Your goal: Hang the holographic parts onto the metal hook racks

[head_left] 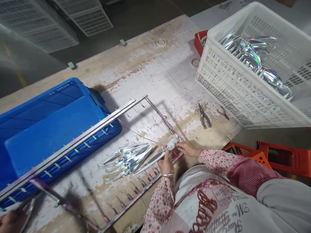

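Observation:
My left hand [166,165], with a bracelet at the wrist, is closed around a long, pointed, silvery piece [154,158]. A white crumpled wad [172,143] covers or lies against the piece's upper end; I cannot tell which. My right hand [189,149] pinches at the edge of that wad, its fingertips partly hidden. Left of my hands, several shiny iridescent pieces [131,158] lie in a loose pile on the worn table [150,74]. A metal rack frame [116,113] with rows of small hooks surrounds the pile.
Inside the white crate [218,77] are more silvery pieces [252,53]. Pliers [204,116] and smaller pliers [222,112] lie near it. A blue bin [48,129] sits under the rack's far bar. Another person's hand [9,221] shows at lower left. Orange stools [284,158] stand at right.

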### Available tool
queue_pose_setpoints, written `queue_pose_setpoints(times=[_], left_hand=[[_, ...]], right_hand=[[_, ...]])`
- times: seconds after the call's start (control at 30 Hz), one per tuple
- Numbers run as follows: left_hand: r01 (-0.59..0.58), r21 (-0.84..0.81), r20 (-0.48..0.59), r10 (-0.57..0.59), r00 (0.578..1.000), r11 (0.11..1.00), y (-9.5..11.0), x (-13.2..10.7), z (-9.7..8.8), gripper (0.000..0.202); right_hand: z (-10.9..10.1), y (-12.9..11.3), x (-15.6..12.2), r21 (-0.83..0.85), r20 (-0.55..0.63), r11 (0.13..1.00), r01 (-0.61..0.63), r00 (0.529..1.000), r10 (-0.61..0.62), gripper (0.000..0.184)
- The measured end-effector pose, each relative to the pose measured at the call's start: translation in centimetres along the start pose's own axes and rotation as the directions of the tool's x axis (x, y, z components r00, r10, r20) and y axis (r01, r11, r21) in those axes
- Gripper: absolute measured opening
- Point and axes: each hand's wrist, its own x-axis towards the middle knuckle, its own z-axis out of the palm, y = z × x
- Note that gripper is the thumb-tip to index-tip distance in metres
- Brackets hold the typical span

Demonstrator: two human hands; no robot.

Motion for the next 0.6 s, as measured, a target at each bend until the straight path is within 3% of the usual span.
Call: queue_pose_setpoints(times=[0.13,0.3,0.4,0.47,0.5,0.53,0.6], left_hand=[[0.008,-0.009,-0.030,-0.009,1.000,1.000,0.6,0.2,0.3,0.052],[0.015,0.115,0.030,-0.018,0.999,0.993,1.9,1.4,-0.1,0.067],[-0.080,0.230,0.133,0.050,0.990,0.970,2.5,3.0,-0.2,0.059],[-0.152,0.280,0.200,0.097,0.975,0.948,2.5,4.2,0.4,0.049],[-0.187,0.305,0.222,0.122,0.967,0.934,2.3,4.7,1.0,0.045],[-0.224,0.337,0.230,0.151,0.961,0.915,2.2,5.2,1.6,0.042],[-0.299,0.412,0.225,0.222,0.949,0.861,1.8,5.9,3.2,0.037]], right_hand=[[-0.3,0.3,0.3,-0.098,0.060,0.992,0.084,0.995,-0.078,0.020],[-0.8,0.2,0.0,-0.304,0.258,0.947,0.106,0.966,-0.025,0.019],[-2.7,-1.6,1.4,-0.396,0.435,0.899,0.187,0.901,0.004,0.018],[-4.8,-4.0,4.3,-0.441,0.548,0.864,0.242,0.835,0.046,0.013],[-6.0,-5.6,6.5,-0.466,0.551,0.848,0.252,0.833,0.055,0.012],[-7.1,-7.3,9.0,-0.492,0.485,0.839,0.232,0.873,0.044,0.015],[-8.7,-10.7,14.8,-0.525,0.180,0.833,0.173,0.979,-0.090,0.027]])
